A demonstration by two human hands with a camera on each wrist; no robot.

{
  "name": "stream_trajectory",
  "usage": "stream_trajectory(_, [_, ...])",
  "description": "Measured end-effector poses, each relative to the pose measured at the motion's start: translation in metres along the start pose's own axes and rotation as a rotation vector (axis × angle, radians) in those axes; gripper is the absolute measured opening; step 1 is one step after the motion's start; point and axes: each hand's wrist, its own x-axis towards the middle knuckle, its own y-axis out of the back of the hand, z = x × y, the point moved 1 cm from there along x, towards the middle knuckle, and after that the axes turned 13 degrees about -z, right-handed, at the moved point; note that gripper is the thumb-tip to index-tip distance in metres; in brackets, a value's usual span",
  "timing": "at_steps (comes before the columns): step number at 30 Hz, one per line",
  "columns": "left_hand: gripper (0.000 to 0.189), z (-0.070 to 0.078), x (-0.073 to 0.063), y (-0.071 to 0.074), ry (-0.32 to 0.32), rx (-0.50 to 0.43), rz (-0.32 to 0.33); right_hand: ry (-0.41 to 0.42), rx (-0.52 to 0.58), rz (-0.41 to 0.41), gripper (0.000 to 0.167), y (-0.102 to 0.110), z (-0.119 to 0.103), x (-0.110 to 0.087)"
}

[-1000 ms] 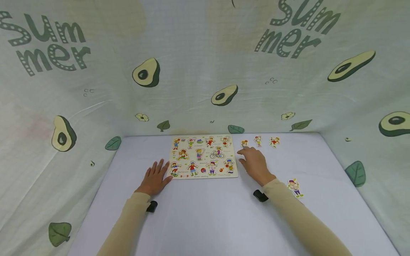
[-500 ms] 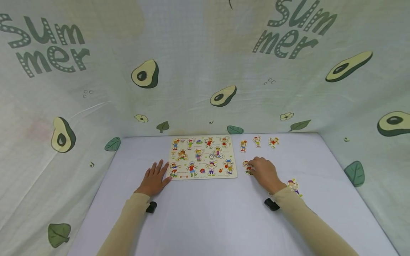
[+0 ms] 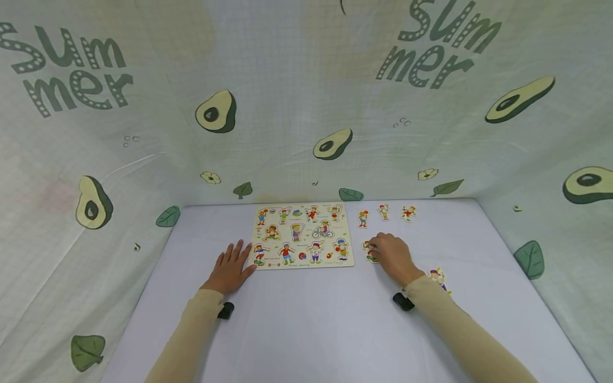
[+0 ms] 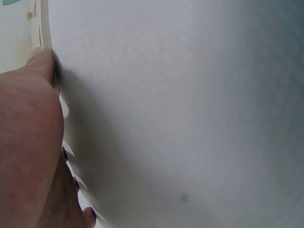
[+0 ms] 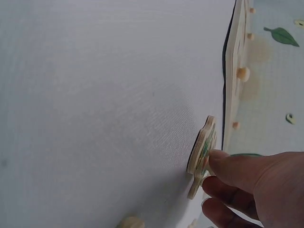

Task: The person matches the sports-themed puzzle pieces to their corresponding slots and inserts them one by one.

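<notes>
Head view, right hand: The right hand point(image 3: 395, 258) has its fingers point(image 3: 378, 241) drawn narrow, pinching a puzzle piece point(image 3: 370, 252).
Head view, puzzle piece: Located under the right fingertips, which cover part of it; the rest shows to their left and toward the wearer.
Head view, puzzle board point(image 3: 345, 229): Lies left of the right fingers, near but apart; bears rows of printed figures.
Head view, left hand: The left hand point(image 3: 229, 269) has its fingers spread wide and straight, at the board's left edge; holds nothing.
Head view, loose pieces point(image 3: 383, 212): Three lie on the bench point(image 3: 297, 330) beyond the right fingers. A fourth piece point(image 3: 436, 276) lies to their right, nearer the wearer, partly covered by the sleeve point(image 3: 445, 314).
Left wrist view, thumb: Touches the board edge; remaining fingers are only partly visible.
Right wrist view, puzzle piece: Seen nearly edge-on, directly ahead of the thumb and fingertips; thumb tip contacts it.
Right wrist view, puzzle board: Its knobbed edge extends past the fingertips, apart from them.
</notes>
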Motion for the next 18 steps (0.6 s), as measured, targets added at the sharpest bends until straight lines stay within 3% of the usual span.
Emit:
stream_trajectory(9, [0.073, 0.0032, -0.0047, 0.0028, -0.009, -0.003, 0.009, -0.021, 0.001, -0.024, 0.012, -0.0007, -0.0017, 0.0109])
stream_trajectory(18, [0.073, 0.0029, -0.0035, 0.0041, 0.012, 0.003, -0.014, 0.006, -0.040, 0.001, 0.012, 0.0069, -0.0086, 0.0117])
